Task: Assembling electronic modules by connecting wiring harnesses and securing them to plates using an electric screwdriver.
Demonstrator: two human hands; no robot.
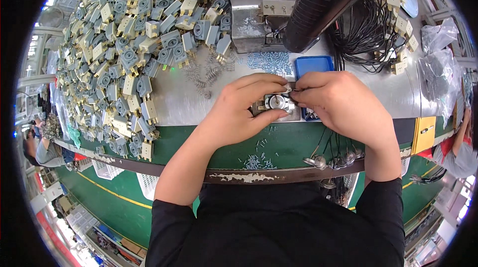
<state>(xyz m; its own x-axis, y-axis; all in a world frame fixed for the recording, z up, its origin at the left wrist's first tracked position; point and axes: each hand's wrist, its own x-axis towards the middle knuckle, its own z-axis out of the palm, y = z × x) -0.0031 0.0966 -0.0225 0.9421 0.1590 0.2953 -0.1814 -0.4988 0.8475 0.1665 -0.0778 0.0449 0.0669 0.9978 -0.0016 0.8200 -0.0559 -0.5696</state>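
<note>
Disc (277, 102), small and metal, sits on a fixture (294, 113) at the bench's (199, 103) front edge, just before the blue tray (313, 64). Left hand (241, 112) curls around it, thumb and fingers touching; right hand (343, 103) pinches a thin wire (293, 91) over it (grey parts (124, 43) heaped far left).

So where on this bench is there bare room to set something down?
Bare metal lies between the heap of grey parts and the left hand, below the springs. More lies right of the right hand, below the black wires. The green strip holds only scattered pins. The heap side is crowded.
</note>
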